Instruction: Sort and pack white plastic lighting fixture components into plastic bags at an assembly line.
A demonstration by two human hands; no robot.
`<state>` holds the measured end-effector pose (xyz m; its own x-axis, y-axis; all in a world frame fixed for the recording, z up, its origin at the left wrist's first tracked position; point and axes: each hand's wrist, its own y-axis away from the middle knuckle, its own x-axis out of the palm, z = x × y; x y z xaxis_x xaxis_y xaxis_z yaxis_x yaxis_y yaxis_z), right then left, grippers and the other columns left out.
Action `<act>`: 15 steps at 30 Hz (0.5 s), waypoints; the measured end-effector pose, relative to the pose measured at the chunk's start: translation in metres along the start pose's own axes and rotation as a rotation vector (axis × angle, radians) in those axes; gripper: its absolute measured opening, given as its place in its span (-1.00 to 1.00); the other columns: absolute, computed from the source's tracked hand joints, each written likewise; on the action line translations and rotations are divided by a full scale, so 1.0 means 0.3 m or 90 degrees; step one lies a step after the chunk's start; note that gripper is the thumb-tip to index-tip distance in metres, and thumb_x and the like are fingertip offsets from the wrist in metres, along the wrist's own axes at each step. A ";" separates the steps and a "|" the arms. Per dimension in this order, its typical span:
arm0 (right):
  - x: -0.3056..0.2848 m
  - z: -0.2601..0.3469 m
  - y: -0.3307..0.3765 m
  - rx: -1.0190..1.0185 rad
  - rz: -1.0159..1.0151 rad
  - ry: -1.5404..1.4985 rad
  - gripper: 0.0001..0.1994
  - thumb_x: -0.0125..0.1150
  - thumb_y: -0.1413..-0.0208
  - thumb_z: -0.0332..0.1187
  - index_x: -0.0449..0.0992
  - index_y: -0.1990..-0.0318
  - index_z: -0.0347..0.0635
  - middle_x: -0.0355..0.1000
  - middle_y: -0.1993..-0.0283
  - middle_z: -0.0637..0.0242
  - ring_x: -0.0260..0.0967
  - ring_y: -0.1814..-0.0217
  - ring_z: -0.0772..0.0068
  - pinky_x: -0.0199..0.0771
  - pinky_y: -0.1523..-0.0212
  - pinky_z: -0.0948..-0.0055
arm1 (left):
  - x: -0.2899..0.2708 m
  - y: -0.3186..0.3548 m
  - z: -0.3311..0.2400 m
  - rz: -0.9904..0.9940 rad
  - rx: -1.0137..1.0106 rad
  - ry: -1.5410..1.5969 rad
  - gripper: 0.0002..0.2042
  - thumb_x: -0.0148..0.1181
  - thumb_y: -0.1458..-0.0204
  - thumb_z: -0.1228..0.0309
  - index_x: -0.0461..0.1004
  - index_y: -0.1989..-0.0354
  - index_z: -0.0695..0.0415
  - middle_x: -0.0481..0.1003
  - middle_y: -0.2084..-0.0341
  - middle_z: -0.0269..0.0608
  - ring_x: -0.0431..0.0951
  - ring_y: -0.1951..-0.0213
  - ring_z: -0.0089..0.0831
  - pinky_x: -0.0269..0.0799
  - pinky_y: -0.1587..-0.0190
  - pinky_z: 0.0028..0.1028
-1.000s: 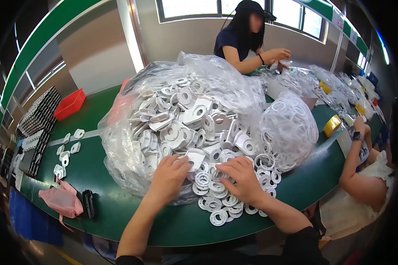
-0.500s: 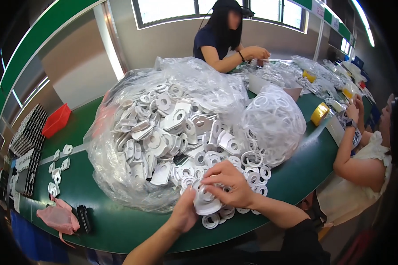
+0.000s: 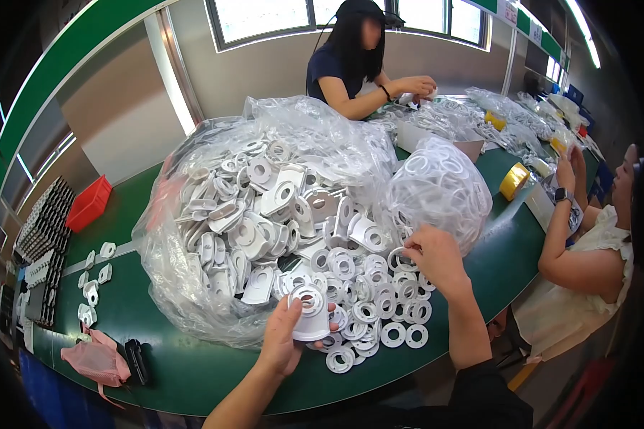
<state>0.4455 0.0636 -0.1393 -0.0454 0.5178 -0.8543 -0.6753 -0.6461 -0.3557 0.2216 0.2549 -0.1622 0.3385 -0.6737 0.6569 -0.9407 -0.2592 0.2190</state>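
Note:
My left hand [image 3: 285, 342] is closed round a white plastic bracket [image 3: 312, 320], which has a rounded top and a round hole with a ring seated about it. My right hand [image 3: 440, 259] reaches to the right, its fingers pinched at the edge of a thin white ring [image 3: 399, 262]. That ring lies beside a clear bag of thin white rings [image 3: 444, 189]. Flat white washers [image 3: 385, 302] are heaped between my hands. Beyond my left hand, a big open clear bag [image 3: 170, 304] holds a pile of similar white brackets [image 3: 254, 236].
On the green table [image 3: 215, 375] a pink pouch [image 3: 99, 357] and a black case [image 3: 136, 361] lie left. A red bin [image 3: 89, 203] and stacked dark trays [image 3: 46, 222] stand farther off. Yellow tape [image 3: 514, 181] is at the right. Two co-workers sit across and at the right.
My right hand has left the bracket and moved right and away, to the rings by the small bag. The left hand keeps the bracket, now a little farther left and turned upward.

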 end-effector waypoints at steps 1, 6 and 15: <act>-0.001 0.007 -0.004 -0.001 0.001 -0.002 -0.86 0.28 0.12 -0.45 0.52 0.35 -0.23 0.44 0.39 0.21 0.39 0.40 0.20 0.38 0.34 0.34 | -0.008 -0.001 -0.002 0.038 -0.031 0.089 -0.63 -0.06 -0.20 0.33 0.10 -0.13 0.15 0.45 0.11 0.06 0.57 0.25 -0.22 0.48 0.47 -0.51; 0.019 0.018 -0.042 0.107 -0.093 -0.522 -0.94 0.17 -0.05 -0.49 0.46 0.33 -0.27 0.44 0.42 0.38 0.30 0.49 0.64 0.34 0.45 0.62 | -0.004 0.006 0.012 0.037 -0.017 -0.013 -0.58 0.01 -0.14 0.43 0.11 -0.17 0.15 0.42 0.08 0.05 0.55 0.18 -0.19 0.49 0.42 -0.50; 0.095 0.234 0.050 -0.152 0.075 -0.582 -0.88 0.09 -0.10 -0.53 0.45 0.20 -0.21 0.41 0.28 0.31 0.40 0.24 0.44 0.39 0.29 0.51 | 0.014 0.012 0.029 0.100 -0.026 -0.200 -0.50 -0.02 -0.08 0.60 0.03 -0.21 0.16 0.44 0.09 -0.06 0.54 0.13 -0.32 0.49 0.31 -0.54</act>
<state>0.3825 0.1081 -0.1425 -0.7303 0.6146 -0.2983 -0.4659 -0.7674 -0.4405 0.2198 0.2451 -0.1649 0.1742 -0.8848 0.4321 -0.9797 -0.1117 0.1662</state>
